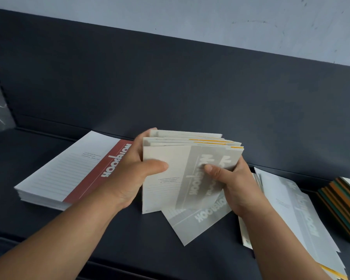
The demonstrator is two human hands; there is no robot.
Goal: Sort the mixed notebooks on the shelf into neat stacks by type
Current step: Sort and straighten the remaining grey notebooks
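Observation:
Both hands hold a bundle of several thin grey-and-white notebooks (176, 158) on edge above the dark shelf (129, 239). My left hand (135, 168) grips the bundle's left side, thumb across the front cover. My right hand (230, 178) grips the right side, thumb pressed on the grey band. One grey notebook (192, 223) sticks out askew below the bundle. A neat stack of red-banded notebooks (69, 172) lies flat to the left. A loose spread of grey notebooks (291, 209) lies to the right, partly under my right forearm.
A stack of notebooks with dark, green and orange spines (339, 209) sits at the far right edge. The shelf's dark back panel (170, 87) rises behind everything. Bare shelf surface shows in front, between my forearms.

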